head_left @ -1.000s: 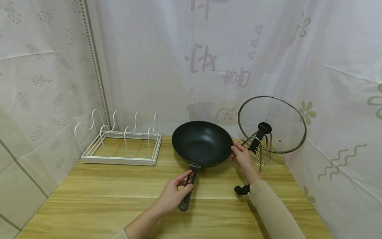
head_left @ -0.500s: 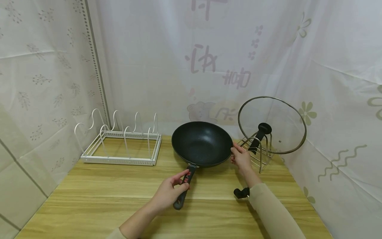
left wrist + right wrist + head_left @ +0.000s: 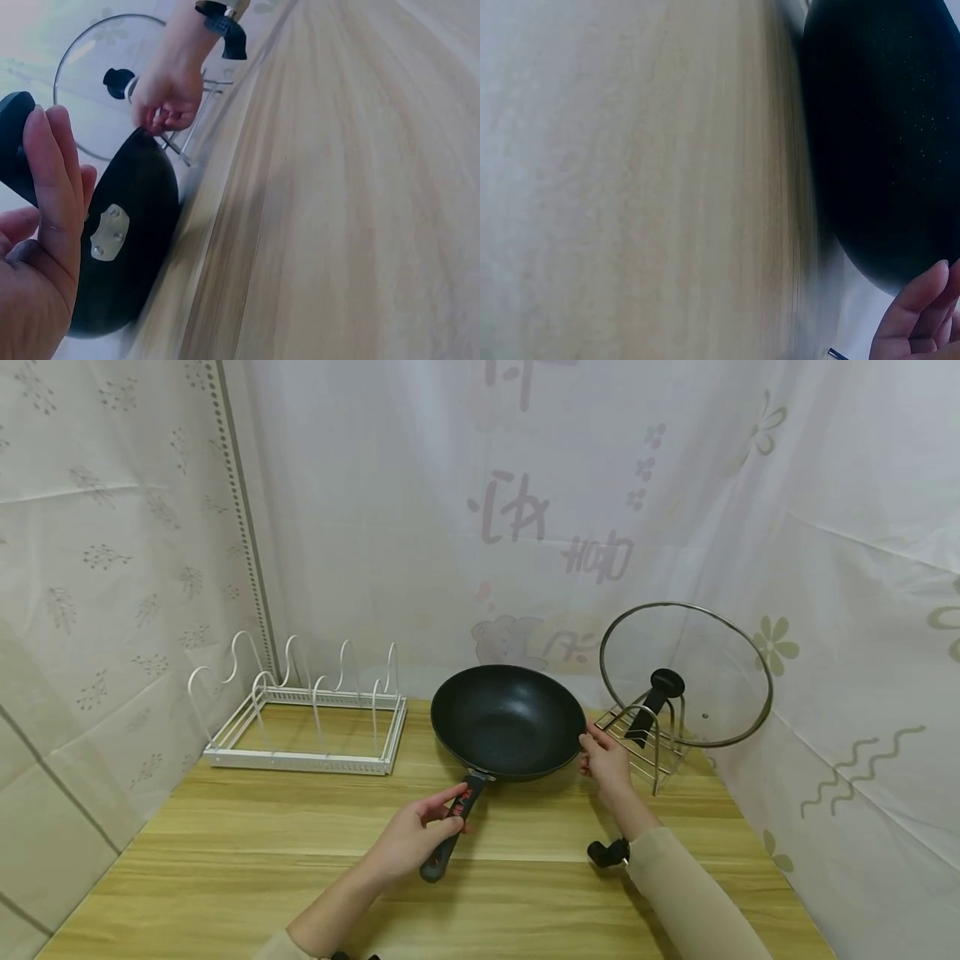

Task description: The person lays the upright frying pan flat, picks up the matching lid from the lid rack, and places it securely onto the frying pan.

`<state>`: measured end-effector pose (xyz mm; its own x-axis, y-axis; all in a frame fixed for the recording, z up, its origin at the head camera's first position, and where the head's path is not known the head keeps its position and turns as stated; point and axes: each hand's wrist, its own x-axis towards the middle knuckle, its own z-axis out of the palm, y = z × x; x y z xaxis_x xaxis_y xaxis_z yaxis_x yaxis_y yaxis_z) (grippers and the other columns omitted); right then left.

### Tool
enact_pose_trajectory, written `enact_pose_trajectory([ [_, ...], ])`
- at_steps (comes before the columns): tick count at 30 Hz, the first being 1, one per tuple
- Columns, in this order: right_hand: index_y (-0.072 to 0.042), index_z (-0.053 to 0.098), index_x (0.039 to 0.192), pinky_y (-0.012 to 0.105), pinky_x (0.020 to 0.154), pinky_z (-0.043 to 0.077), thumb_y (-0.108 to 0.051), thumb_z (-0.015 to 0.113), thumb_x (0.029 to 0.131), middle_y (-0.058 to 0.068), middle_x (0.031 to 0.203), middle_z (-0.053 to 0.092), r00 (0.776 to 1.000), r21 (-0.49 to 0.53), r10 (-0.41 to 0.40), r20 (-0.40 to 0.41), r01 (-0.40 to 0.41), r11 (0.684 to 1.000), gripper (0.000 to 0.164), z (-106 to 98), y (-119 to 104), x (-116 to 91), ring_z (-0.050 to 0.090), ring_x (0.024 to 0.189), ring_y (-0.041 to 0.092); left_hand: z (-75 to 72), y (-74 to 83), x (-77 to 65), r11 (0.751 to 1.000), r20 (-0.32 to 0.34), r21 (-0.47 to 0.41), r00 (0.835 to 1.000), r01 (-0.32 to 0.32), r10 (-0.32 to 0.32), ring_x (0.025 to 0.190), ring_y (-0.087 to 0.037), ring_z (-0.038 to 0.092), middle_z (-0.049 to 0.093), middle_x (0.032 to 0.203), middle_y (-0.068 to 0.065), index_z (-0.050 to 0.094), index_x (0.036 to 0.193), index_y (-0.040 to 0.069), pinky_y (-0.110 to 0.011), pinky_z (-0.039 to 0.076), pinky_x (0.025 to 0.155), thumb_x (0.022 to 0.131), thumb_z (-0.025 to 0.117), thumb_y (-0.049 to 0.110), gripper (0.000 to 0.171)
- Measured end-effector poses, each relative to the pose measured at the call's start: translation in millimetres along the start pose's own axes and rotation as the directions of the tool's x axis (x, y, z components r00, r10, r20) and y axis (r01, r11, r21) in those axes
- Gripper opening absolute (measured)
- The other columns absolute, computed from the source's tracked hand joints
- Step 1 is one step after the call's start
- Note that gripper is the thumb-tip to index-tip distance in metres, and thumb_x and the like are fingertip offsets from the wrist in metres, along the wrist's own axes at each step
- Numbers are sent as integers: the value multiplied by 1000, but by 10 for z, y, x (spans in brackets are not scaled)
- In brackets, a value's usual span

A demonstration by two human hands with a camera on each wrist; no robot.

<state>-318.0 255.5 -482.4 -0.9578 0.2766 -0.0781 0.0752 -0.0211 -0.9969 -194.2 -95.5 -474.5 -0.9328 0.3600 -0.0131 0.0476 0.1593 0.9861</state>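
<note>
A black wok point(image 3: 507, 720) with one long handle point(image 3: 442, 847) stands at the middle of the wooden table, its handle toward the front left. My left hand point(image 3: 412, 835) holds that handle between thumb and fingers. At the wok's right rim, my right hand point(image 3: 609, 766) pinches the edge. In the left wrist view, a riveted metal bracket point(image 3: 110, 234) shows on the outside of the wok, where the handle joins. The right wrist view has the wok's dark outer side point(image 3: 885, 135) with my right fingers point(image 3: 922, 300) at its edge.
A white wire rack point(image 3: 300, 764) with upright loops stands at the back left. Back right, a glass lid point(image 3: 720, 693) with a black knob leans in a small metal rack point(image 3: 656, 768), close to my right hand. Patterned cloth point(image 3: 420, 527) hangs behind the table.
The wok's handle has swung to the left, my left hand moving with it. The bowl of the wok stays nearly in place, with my right hand still at its rim.
</note>
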Motion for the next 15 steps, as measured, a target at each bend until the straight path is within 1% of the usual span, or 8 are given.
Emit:
enact_pose_trajectory([
  [4, -9, 53, 163, 20, 57, 50, -18, 63, 111, -3, 101, 57, 1000, -13, -9, 8, 9, 1000, 54, -2, 4, -35, 53, 57, 3, -61, -18, 6, 999, 29, -39, 999, 14, -13, 95, -21, 67, 77, 118, -21, 53, 165, 16, -31, 61, 67, 106, 70, 19, 61],
  [7, -10, 53, 164, 20, 58, 49, -19, 63, 112, -4, 101, 57, 1000, -33, -17, 16, 18, 999, 53, -7, 5, -60, 53, 57, 3, -111, -35, 9, 997, 56, -68, 998, 26, -22, 89, -24, 66, 76, 119, -20, 51, 166, 17, -38, 63, 59, 107, 69, 19, 61],
  [10, -11, 54, 163, 20, 57, 50, -18, 63, 112, -6, 97, 56, 1000, -38, -23, 16, 23, 999, 52, -12, 3, -76, 53, 56, 3, -162, -44, 13, 998, 77, -65, 997, 23, -18, 89, -29, 66, 75, 121, -22, 50, 166, 16, -39, 63, 57, 108, 67, 18, 60],
  [13, -10, 55, 162, 19, 55, 50, -17, 64, 111, -8, 91, 56, 999, -33, -30, 13, 30, 999, 52, -5, -3, -96, 53, 55, 2, -206, -49, 19, 999, 89, -37, 996, 16, -13, 98, -34, 68, 75, 123, -24, 51, 166, 16, -39, 63, 59, 108, 66, 18, 59],
  [15, -9, 57, 160, 19, 55, 50, -16, 65, 110, -9, 87, 56, 999, -30, -32, 7, 32, 999, 52, 3, -9, -109, 54, 54, 2, -232, -51, 23, 1000, 88, -6, 996, 8, -8, 107, -32, 68, 76, 122, -24, 52, 165, 16, -36, 63, 65, 108, 67, 19, 59],
])
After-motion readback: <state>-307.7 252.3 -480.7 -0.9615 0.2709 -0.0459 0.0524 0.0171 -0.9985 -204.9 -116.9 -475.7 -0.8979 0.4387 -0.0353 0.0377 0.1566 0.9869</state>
